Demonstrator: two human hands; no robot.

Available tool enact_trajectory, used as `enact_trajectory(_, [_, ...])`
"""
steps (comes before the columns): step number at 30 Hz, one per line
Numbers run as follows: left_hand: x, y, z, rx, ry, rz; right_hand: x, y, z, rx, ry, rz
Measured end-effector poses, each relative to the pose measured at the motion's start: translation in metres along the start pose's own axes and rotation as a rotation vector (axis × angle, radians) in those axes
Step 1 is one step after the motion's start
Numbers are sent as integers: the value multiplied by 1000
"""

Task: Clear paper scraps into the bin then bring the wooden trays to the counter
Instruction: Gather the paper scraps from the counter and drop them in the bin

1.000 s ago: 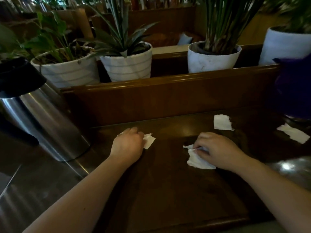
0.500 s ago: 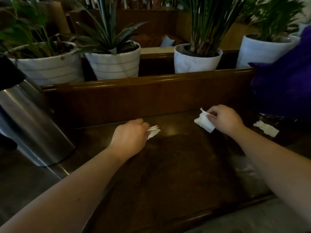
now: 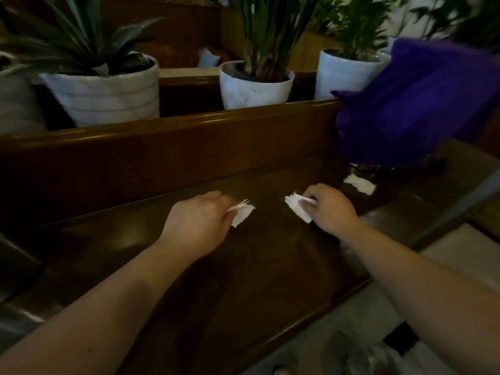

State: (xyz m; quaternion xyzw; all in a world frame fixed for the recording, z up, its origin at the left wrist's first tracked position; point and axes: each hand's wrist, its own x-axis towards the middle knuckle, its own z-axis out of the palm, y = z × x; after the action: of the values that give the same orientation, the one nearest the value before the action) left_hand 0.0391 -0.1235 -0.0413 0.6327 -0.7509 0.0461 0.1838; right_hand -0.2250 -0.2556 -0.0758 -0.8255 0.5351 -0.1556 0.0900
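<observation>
On the dark wooden table my left hand pinches a white paper scrap that sticks out to the right of its fingers. My right hand grips torn white paper scraps, held just above the tabletop. A further white scrap lies loose on the table at the far right, beside a purple cloth. No bin and no wooden tray shows in the head view.
A wooden ledge runs along the back of the table, with white plant pots behind it. The purple cloth covers something at the right end. Pale floor lies below the table's front edge.
My right hand picked up the scrap near the table's middle, reached to the farther scrap and now holds paper. My left hand lifted its scrap. The view has swung right, and the steel container has left the frame.
</observation>
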Motion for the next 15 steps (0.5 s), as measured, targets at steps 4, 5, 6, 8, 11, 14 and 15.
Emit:
enact_trajectory(4, [17,26,11,-21,-46,48,-28,29,-30,23,8,29])
enact_trajectory(5, [22,34,13,-17,-53,57,-32,38,-37,25,20,38])
enact_trajectory(6, [29,43,14,-13,-52,66,-35,47,-43,26,37,45])
enact_trajectory(8, [44,59,15,-15,-33,84,-38,67,-56,35,74,55])
enact_trajectory(11, [67,84,17,-18,-2,104,-36,96,-68,67,101,59])
enact_trajectory(14, [89,112,23,-14,-1,100,-28,126,-77,85,109,65])
enact_trajectory(15, [94,121,26,-13,-4,101,-25,134,-79,97,109,78])
